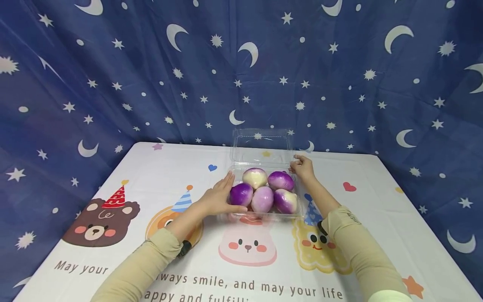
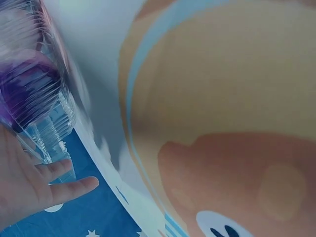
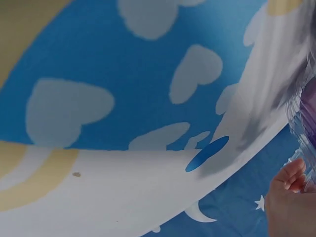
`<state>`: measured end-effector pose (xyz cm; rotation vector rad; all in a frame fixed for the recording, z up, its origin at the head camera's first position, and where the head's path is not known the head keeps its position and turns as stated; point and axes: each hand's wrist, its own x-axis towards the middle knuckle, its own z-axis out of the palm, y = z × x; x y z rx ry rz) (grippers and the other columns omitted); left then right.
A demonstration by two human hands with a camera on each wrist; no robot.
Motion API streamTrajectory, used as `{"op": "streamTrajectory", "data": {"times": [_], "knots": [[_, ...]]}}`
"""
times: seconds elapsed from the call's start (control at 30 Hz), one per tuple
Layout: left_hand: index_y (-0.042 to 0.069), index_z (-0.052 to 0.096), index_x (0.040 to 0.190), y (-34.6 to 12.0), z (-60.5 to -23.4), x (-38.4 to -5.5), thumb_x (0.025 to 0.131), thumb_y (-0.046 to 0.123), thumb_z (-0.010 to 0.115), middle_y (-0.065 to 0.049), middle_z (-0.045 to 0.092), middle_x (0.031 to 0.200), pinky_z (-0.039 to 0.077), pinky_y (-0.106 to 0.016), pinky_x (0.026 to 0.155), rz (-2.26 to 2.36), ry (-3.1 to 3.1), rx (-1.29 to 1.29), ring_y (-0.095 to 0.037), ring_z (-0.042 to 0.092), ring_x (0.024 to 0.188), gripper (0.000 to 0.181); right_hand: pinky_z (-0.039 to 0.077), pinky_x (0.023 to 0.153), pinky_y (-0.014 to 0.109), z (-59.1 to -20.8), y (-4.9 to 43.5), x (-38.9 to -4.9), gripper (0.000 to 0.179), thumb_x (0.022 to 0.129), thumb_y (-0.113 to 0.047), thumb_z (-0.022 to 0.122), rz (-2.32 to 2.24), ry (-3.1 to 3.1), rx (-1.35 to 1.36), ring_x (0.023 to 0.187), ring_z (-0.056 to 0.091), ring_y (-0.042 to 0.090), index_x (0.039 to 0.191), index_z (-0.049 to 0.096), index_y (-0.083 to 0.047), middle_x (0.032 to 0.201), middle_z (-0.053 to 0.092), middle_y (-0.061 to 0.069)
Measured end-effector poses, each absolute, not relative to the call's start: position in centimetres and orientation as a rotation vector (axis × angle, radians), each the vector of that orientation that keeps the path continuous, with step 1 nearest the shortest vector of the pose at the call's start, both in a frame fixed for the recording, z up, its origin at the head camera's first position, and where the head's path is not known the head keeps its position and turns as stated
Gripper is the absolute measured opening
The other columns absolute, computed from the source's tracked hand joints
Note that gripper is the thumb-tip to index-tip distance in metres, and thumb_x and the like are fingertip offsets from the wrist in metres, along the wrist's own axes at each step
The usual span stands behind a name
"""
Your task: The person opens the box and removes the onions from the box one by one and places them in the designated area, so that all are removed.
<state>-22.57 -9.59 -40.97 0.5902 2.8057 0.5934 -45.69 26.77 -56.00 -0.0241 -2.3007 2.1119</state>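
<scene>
A clear plastic clamshell container (image 1: 271, 215) sits on the table with its lid (image 1: 247, 147) raised at the back. Inside lie several purple-and-white onions (image 1: 263, 200), in a back and a front row. My left hand (image 1: 216, 199) lies along the container's left side, fingers stretched out and thumb at the front left corner; the left wrist view shows those fingers (image 2: 74, 190) spread past the ribbed wall. At the back right corner, by the hinge, my right hand (image 1: 304, 168) pinches the container's edge with curled fingers (image 3: 295, 173).
A white tablecloth (image 1: 181, 165) with cartoon animals and lettering covers the table. Behind its far edge hangs a dark blue curtain (image 1: 211, 100) with moons and stars, close to the raised lid.
</scene>
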Motion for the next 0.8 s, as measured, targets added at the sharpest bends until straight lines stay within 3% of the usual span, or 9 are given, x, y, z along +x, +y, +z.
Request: {"op": "streamTrajectory", "data": {"times": [0.13,0.27,0.43,0.53,0.67,0.8], "knots": [[0.007,0.005,0.152,-9.5,-41.1,-22.5,0.073,0.071,0.061,-0.007,-0.004,0.16,0.031,-0.067,0.103,0.58,2.809,0.588,-0.037,0.014,0.145,0.116,0.059,0.063,0.029,-56.6,27.1,-46.2,0.058,0.086,-0.009,0.068,2.196,-2.292,-0.115,0.066,0.07,0.02,0.136,0.042,0.006,0.075,0.067,0.01],[0.006,0.006,0.152,-9.5,-41.2,-22.5,0.073,0.071,0.061,-0.007,-0.003,0.16,0.032,-0.066,0.102,0.565,2.822,0.595,-0.036,0.015,0.145,0.116,0.058,0.065,0.028,-53.2,25.8,-42.7,0.054,0.088,-0.008,0.065,2.237,-2.317,-0.15,0.068,0.069,0.02,0.136,0.043,0.006,0.082,0.069,0.014],[0.006,0.006,0.152,-9.4,-41.3,-22.6,0.073,0.071,0.061,-0.008,-0.002,0.16,0.034,-0.065,0.102,0.558,2.827,0.612,-0.034,0.015,0.145,0.116,0.056,0.062,0.026,-51.6,25.2,-40.7,0.048,0.088,-0.007,0.065,2.251,-2.325,-0.142,0.065,0.068,0.019,0.129,0.048,0.009,0.081,0.069,0.015],[0.006,0.006,0.152,-9.4,-41.3,-22.6,0.074,0.071,0.061,-0.009,-0.002,0.16,0.034,-0.065,0.102,0.563,2.818,0.618,-0.033,0.014,0.146,0.116,0.057,0.058,0.028,-53.2,25.6,-41.8,0.051,0.085,-0.008,0.068,2.232,-2.291,-0.146,0.063,0.068,0.022,0.124,0.046,0.016,0.075,0.068,0.016],[0.006,0.005,0.152,-9.4,-41.1,-22.6,0.073,0.071,0.061,-0.009,-0.002,0.16,0.033,-0.065,0.103,0.567,2.807,0.611,-0.033,0.013,0.146,0.116,0.057,0.06,0.027,-53.7,25.5,-41.8,0.056,0.084,-0.011,0.069,2.198,-2.292,-0.15,0.065,0.069,0.023,0.127,0.045,0.016,0.076,0.069,0.015],[0.007,0.004,0.152,-9.4,-41.1,-22.7,0.073,0.073,0.059,-0.009,-0.002,0.16,0.033,-0.065,0.102,0.55,2.812,0.606,-0.032,0.015,0.146,0.117,0.056,0.061,0.026,-50.0,23.8,-38.8,0.059,0.087,-0.014,0.066,2.062,-2.383,-0.14,0.061,0.067,0.016,0.132,0.042,0.014,0.075,0.067,0.011]]}}
